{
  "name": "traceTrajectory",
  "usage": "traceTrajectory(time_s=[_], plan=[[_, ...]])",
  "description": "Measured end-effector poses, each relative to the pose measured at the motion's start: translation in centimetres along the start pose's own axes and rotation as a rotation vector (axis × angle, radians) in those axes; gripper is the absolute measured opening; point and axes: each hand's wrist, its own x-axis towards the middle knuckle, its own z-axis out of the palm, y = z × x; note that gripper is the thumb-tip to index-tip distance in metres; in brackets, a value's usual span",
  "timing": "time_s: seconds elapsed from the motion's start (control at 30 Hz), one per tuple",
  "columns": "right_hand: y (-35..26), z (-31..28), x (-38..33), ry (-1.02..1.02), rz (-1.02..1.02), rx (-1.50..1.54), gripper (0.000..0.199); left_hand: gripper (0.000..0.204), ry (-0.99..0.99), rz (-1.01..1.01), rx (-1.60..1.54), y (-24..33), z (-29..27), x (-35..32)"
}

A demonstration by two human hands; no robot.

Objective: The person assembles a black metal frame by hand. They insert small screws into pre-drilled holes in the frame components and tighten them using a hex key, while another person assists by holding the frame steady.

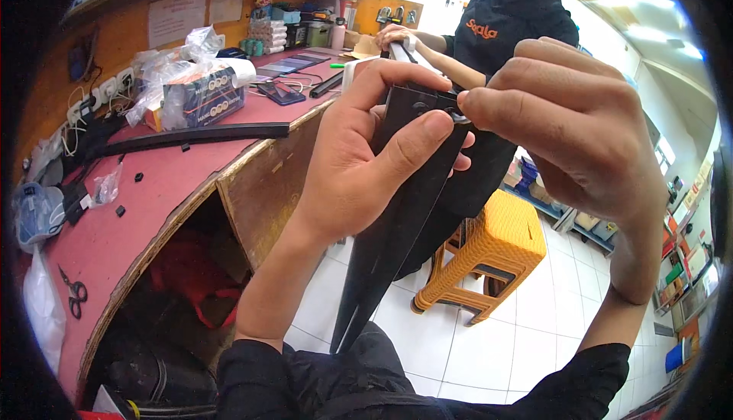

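in the middle of the frame the left hand (359, 160) grips the top of a long black wiper blade (397, 229), thumb laid across its flat face, while the blade narrows down toward the lower centre. the right hand (565, 122), at the upper right, pinches the small black clip (450, 105) at the blade's top end with its fingertips. on the left a pink counter (153, 198) carries another wiper blade (191, 136), a box in clear plastic (200, 95) and scissors (75, 294). an orange plastic stool (489, 260) stands on the white tiled floor (473, 344) at centre right. behind it, at the top, a person in dark clothes (511, 23) rests a hand on the counter's far end.
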Motion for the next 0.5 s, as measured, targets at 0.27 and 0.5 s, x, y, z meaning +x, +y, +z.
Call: traceTrajectory(time_s=[0.27, 0.5], plan=[[0.1, 0.6, -0.2, 0.107, -0.003, 0.075, 0.031, 0.037, -0.023, -0.025, -0.006, 0.4, -0.2, -0.3], [0.7, 1.1, -0.1, 0.126, -0.015, 0.149, 0.035, 0.050, -0.022, -0.022, 0.042, 0.2, -0.3, -0.3]])
